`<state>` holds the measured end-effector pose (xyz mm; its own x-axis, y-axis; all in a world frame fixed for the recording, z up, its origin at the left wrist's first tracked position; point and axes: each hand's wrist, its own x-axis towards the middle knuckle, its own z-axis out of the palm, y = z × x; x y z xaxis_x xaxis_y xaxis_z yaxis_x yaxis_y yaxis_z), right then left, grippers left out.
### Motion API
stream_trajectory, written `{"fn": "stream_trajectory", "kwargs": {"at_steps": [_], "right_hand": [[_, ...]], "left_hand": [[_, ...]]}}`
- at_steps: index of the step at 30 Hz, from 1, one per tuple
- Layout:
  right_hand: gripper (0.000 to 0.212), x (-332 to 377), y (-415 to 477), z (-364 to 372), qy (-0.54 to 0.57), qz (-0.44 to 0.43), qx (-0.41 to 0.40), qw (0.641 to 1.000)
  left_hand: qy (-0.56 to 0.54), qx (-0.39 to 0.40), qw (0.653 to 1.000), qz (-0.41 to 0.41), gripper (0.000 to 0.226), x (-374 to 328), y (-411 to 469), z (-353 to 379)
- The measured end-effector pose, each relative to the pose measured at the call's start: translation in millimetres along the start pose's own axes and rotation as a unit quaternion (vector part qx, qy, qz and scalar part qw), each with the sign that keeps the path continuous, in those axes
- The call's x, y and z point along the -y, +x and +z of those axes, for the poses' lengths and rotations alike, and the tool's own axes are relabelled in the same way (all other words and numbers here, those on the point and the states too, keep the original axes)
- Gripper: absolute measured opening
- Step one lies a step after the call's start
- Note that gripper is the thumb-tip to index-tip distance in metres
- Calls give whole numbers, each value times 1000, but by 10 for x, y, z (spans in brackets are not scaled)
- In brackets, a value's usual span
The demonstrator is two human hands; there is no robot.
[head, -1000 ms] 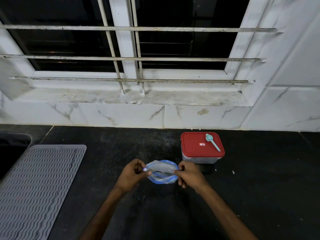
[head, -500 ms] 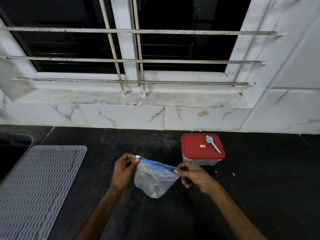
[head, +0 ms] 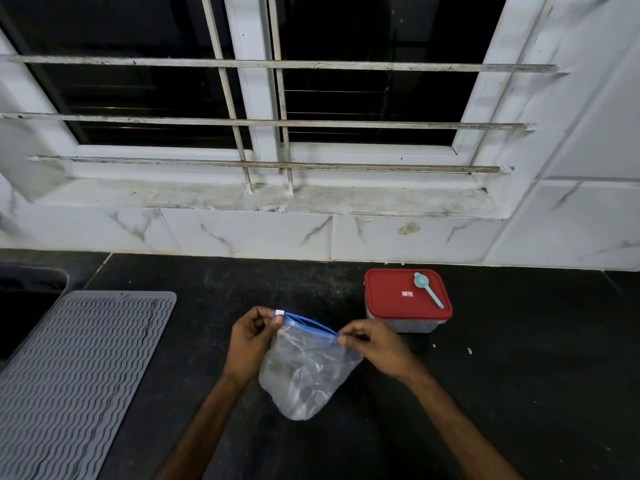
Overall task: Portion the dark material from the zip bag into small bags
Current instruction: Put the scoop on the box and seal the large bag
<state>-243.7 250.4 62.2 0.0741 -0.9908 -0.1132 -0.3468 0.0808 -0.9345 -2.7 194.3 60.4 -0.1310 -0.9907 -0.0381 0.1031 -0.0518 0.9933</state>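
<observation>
- The black counter (head: 519,393) ends at the back against a white marble-tiled wall (head: 242,233), with a stained window sill (head: 346,199) and barred window above it.
- A grey ribbed mat (head: 79,375) lies at the left, well apart from the hands; a strip of dark counter shows between its right edge and the left forearm.
- A container with a red lid (head: 398,299) stands just behind the right hand (head: 375,348), close to it. A teal spoon (head: 427,289) lies on the lid.
- To the right of the right arm, counter shows with a few pale specks.
- The zip bag (head: 304,368) hangs between the two hands at centre, in front of the container. I cannot tell whether its rounded bottom touches the counter.
- The left hand (head: 251,341) pinches the bag's left top corner at the white slider (head: 279,312), fingers curled.
- The right hand pinches the right end of the blue zip strip (head: 311,323).
- The bag is clear, crinkled plastic, sagging below the strip, with dark material low inside.
</observation>
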Motion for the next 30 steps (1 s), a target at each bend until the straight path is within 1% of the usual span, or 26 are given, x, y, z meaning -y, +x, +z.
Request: {"fn": "stream_trajectory", "kwargs": {"at_steps": [3,6,8,9,11,12,14,15,16,18,20,22,26,28,30], "right_hand": [[9,-60,5,-15,33,9,-56,998],[8,-93,27,20,30,4,-95,995],[9,-55,8,55,33,8,-83,996],[13,-35,-10,64,38,17,-68,997],[16,-25,-24,76,37,27,-44,998],[13,-19,-21,90,35,21,-48,998],[7,-21,6,123,53,11,-86,995],[8,-32,29,149,59,13,-114,992],[10,-34,49,176,64,19,-140,988],[12,-35,75,204,89,37,-189,977],[13,-43,89,190,110,45,-219,968],[14,-64,79,171,106,45,-232,966],[14,-143,74,145,97,66,-296,948],[15,-172,82,134,83,73,-318,942],[16,-178,82,125,69,69,-329,939]], "left_hand": [[-22,-9,1000,-18,14,5,-20,-15],[-45,0,999,-26,10,26,-68,17],[-71,-2,997,-30,6,31,-84,31],[-73,-4,997,-34,7,43,-79,31],[-45,8,998,-34,8,66,-70,18],[-25,15,999,-26,7,78,-77,18],[9,12,1000,-12,6,83,-96,62],[17,2,1000,-14,8,73,-115,100],[18,-7,999,-25,11,74,-133,132],[19,-10,997,-72,25,86,-167,165],[-2,37,991,-132,41,139,-187,129],[-34,87,982,-167,50,172,-228,62],[-80,147,973,-161,67,166,-221,-66],[-64,179,971,-144,60,140,-203,-87],[-35,149,981,-124,47,117,-178,-82]]}}
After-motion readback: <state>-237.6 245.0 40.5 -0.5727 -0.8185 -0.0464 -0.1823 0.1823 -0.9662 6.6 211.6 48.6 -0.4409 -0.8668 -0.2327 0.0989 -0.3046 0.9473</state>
